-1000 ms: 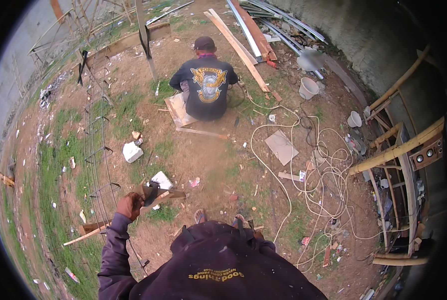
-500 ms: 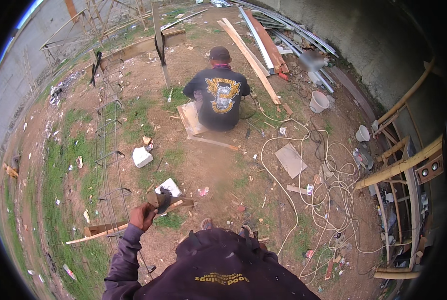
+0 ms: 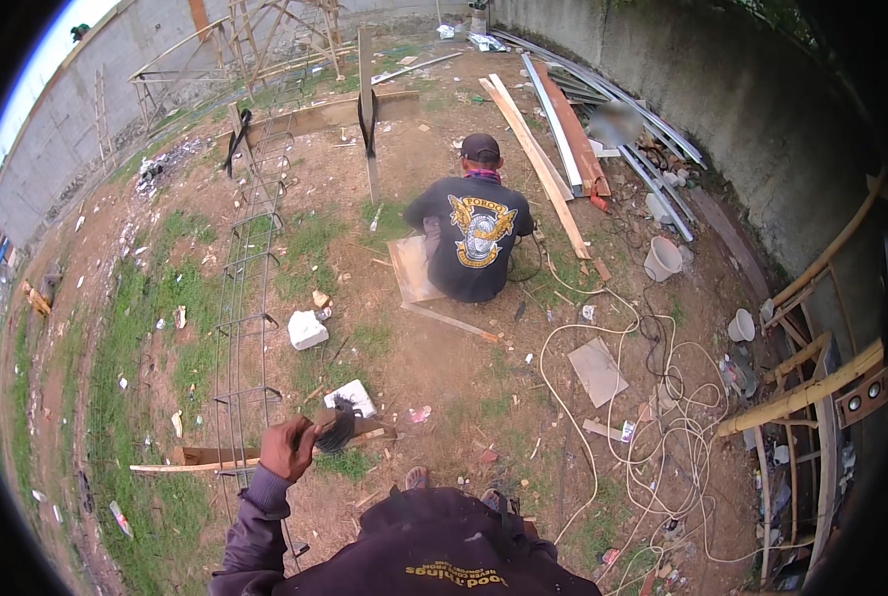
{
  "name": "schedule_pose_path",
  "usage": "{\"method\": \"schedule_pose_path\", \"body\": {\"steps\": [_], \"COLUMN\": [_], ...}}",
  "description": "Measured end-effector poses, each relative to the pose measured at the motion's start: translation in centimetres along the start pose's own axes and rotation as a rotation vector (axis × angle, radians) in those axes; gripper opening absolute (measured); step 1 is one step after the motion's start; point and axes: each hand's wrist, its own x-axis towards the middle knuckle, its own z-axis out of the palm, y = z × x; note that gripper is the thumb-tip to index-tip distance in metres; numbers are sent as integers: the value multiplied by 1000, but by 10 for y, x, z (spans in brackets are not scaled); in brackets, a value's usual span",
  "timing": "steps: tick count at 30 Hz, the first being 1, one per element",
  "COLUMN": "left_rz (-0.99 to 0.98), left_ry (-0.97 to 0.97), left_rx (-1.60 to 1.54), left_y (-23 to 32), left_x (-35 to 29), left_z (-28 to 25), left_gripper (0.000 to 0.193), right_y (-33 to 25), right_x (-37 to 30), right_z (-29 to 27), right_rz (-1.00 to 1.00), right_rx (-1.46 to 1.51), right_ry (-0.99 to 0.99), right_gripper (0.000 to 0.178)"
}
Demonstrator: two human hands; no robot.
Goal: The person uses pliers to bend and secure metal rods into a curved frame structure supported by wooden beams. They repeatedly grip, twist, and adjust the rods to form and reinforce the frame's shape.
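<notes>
My left hand [image 3: 290,447] is closed around a bundle of thin dark strands [image 3: 338,427], with a brown part at the grip. I cannot make out whether the strands are wire or bristles. Just beyond the bundle lies a white foam block [image 3: 353,399]. Below it, wooden pieces [image 3: 201,457] rest on the ground across the near end of a long rebar cage [image 3: 237,343]. The cage runs away from me on the left. No part of my right hand shows.
Ahead, a person [image 3: 477,223] in a dark printed shirt sits facing away beside a board [image 3: 414,270]. Loose pale cable [image 3: 653,437] lies coiled on the right. Planks [image 3: 538,164], metal profiles and white buckets [image 3: 664,258] are farther off. A bamboo frame [image 3: 802,389] stands at the right.
The view has shifted, so the surroundings sit lower and farther right. My left hand still grips the bundle, now turned so that its dark strands show more. The seated person stays in place.
</notes>
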Motion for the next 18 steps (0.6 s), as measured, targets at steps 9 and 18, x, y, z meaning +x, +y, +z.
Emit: {"method": "schedule_pose_path", "body": {"steps": [9,18], "left_rz": [-11,-106], "left_ry": [57,104], "left_rx": [-5,-34], "left_y": [39,25], "left_x": [0,-11], "left_z": [-25,-33], "left_gripper": [27,33], "right_y": [45,-32], "right_x": [-4,-10], "right_z": [-7,-40], "right_rz": [-35,-266], "right_rx": [-96,-228], "right_ry": [-59,-130], "right_gripper": [54,52]}}
